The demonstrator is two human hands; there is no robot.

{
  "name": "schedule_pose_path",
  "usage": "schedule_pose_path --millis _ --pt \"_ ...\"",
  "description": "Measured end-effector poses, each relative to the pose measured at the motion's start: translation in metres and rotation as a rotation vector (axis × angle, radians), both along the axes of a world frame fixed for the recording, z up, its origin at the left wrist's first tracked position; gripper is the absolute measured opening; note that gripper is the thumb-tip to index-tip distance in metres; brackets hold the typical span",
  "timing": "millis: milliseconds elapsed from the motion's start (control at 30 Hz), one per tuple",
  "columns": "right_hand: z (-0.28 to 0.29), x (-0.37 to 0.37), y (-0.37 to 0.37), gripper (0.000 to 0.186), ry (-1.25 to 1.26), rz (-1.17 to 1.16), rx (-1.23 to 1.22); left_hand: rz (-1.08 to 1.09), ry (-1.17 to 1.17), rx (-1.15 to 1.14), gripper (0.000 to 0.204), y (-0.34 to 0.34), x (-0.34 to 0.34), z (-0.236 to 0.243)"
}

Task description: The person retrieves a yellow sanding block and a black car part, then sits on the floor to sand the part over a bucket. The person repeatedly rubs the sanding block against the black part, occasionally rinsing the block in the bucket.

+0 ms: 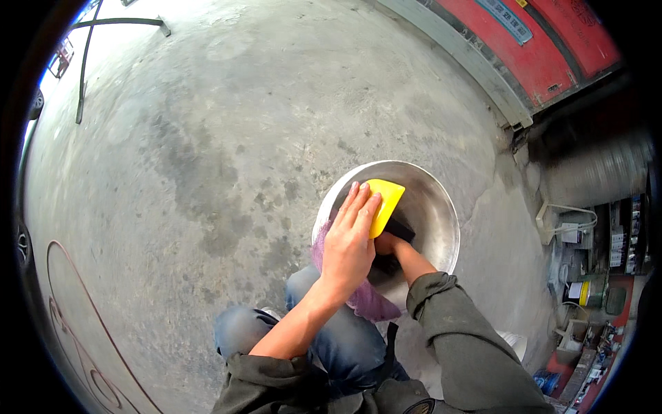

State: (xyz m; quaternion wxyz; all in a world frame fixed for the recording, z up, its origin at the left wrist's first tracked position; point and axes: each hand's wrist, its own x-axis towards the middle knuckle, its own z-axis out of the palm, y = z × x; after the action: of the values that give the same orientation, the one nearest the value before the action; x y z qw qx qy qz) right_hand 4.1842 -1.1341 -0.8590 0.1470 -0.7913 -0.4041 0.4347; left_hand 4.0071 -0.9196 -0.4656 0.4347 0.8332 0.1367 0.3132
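Observation:
A yellow flat scraper point(387, 203) is in my left hand point(348, 241), its fingers closed along one face. That hand is over the near-left part of a round metal basin point(438, 214). My right hand point(388, 244) reaches down inside the basin, beside a black block-like thing point(400, 229). Its fingers are hidden, so I cannot see whether it grips that black thing. A purple cloth point(370, 302) drapes over the basin's near-left rim, partly under my left hand and wrist.
My bent knees in jeans point(348, 345) are close to the basin. Grey concrete floor point(262, 90) with dark damp stains spreads around. Red cabinets point(503, 41) stand at the far right, cluttered shelves point(586, 297) along the right. A thin reddish hose point(77, 276) lies at left.

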Motion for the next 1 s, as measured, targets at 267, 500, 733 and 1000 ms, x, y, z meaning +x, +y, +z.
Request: schedule_pose_path --millis 267,500,733,1000 --pt "0.119 -0.009 0.045 0.042 -0.021 -0.120 -0.001 -0.097 0.393 0.238 0.045 -0.003 -0.002 -0.038" --pt "0.419 -0.007 0.088 0.028 -0.552 0.118 -0.210 -0.190 0.499 0.323 0.042 -0.009 0.007 -0.032" --pt "0.469 -0.016 0.090 0.021 -0.754 0.129 -0.045 -0.191 0.355 0.255 0.046 -0.009 0.009 -0.027" --pt "0.463 -0.008 0.054 0.024 -0.596 -0.368 0.135 -0.189 0.363 -0.141 0.033 -0.008 0.010 -0.009"
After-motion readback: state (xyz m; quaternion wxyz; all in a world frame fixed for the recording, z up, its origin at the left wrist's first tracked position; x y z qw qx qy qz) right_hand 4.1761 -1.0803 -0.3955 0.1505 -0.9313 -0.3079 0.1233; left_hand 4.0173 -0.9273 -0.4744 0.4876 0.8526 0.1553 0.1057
